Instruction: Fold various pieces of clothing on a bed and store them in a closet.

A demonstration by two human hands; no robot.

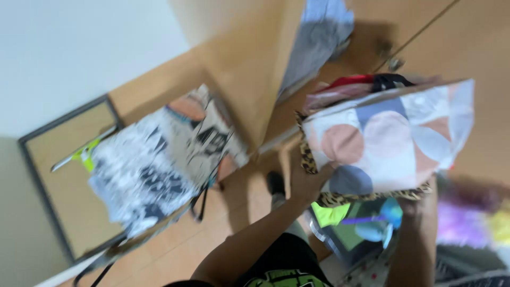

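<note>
1. Folded stack of cloths (388, 143), circle-patterned piece on top: held aloft at right, carried flat.
2. Left hand (308, 178): gripping stack's near-left edge, steadying.
3. Right hand (411, 204): beneath stack, grip not discernible.
4. Printed fabric (159, 159): draped over rack, left.

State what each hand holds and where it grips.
Both hands carry a folded stack of fabric topped by a white cloth with pastel circles. The left hand supports its lower left corner; the right hand props the underside.

Home rm: wood floor (175, 250), wardrobe (249, 58), folded clothes (388, 138).
</note>
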